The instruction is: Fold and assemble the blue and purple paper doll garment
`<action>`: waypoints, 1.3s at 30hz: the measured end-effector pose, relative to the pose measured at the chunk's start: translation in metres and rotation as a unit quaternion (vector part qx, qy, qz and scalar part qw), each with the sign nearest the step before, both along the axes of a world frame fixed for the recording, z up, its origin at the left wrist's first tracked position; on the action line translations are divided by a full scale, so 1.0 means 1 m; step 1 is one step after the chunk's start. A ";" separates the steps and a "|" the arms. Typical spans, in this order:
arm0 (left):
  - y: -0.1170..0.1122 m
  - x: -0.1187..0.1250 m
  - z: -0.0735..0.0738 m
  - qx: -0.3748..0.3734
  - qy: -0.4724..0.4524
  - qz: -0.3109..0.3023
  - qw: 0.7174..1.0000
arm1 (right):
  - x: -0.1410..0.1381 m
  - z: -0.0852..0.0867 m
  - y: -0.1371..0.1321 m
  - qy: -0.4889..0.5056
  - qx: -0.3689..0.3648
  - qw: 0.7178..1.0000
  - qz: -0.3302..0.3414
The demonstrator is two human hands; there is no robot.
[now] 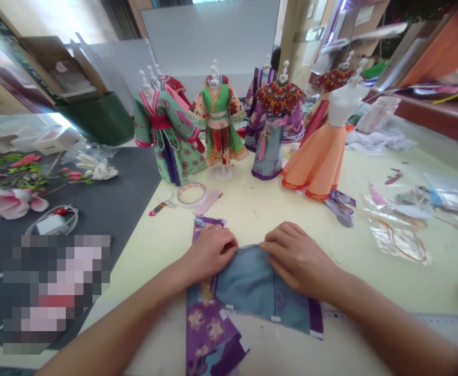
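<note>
A blue cloth panel [244, 282] with purple-patterned ends lies flat on the pale table, small white tabs along its lower edge. My left hand [209, 253] is closed, thumb and fingers pinching the panel's top edge near its left side. On the right part of the same edge, my right hand [297, 256] has its fingers and thumb together on the cloth. Under and left of the panel runs a purple floral cloth strip [213, 326], partly covered by my left hand and the panel. What the fingertips do beneath the edge is hidden.
Small mannequins in robes stand behind, among them one in a green robe [174, 125] and one in an orange skirt [317, 162]. A tape roll [191, 193] lies ahead of my left hand. Plastic bags [397, 240] are at right; a charger [51, 224] rests on the dark mat.
</note>
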State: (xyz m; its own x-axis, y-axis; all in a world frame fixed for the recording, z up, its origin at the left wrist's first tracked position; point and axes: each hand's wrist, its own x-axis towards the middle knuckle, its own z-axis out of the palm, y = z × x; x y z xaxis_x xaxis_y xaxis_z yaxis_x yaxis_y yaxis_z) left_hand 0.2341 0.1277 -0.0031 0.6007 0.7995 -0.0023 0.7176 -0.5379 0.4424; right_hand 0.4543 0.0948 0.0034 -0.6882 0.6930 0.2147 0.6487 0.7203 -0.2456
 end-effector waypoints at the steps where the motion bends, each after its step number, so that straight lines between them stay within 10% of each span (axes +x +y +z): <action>1: 0.000 0.000 -0.001 0.004 -0.001 0.000 1.000 | -0.006 0.000 -0.004 0.007 -0.012 1.000 0.017; 39: 0.002 0.006 -0.005 0.025 -0.041 0.037 0.998 | -0.030 0.001 -0.025 -0.027 -0.078 0.985 0.152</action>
State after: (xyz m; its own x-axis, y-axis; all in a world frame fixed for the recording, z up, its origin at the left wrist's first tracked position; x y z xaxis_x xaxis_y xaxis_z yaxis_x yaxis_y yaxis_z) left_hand 0.2404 0.1295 -0.0082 0.5371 0.8393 0.0845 0.7185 -0.5077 0.4754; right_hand 0.4242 0.0700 0.0045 -0.8770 0.4741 0.0783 0.4236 0.8396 -0.3402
